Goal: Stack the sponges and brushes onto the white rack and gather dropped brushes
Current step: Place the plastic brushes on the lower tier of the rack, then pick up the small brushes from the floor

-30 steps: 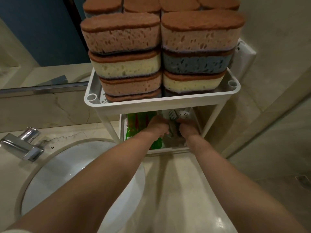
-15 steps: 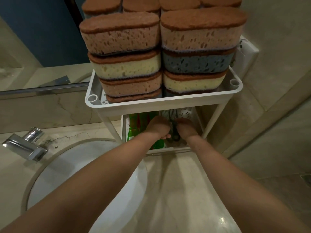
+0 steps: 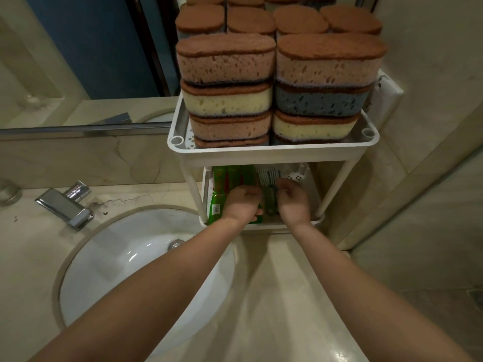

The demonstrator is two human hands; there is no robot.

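The white rack (image 3: 271, 152) stands on the counter. Its top shelf carries two tall stacks of brown-topped sponges (image 3: 277, 87). Green-handled brushes (image 3: 230, 178) lie side by side in the lower tray. Both my hands reach into that tray. My left hand (image 3: 241, 203) and my right hand (image 3: 294, 202) have curled fingers on either side of a dark green brush (image 3: 270, 197) with white bristles, and appear to hold it between them. The fingertips are hidden in shadow.
A white basin (image 3: 125, 262) sits in the counter at the left, with a chrome tap (image 3: 65, 205) behind it. A mirror (image 3: 78, 48) covers the back wall. A wall socket (image 3: 386, 92) is behind the rack at the right. Tiled floor lies lower right.
My hands have drawn slightly apart, so more of the dark green brush shows between them. The view has tilted a little, showing more of the sponge tops.
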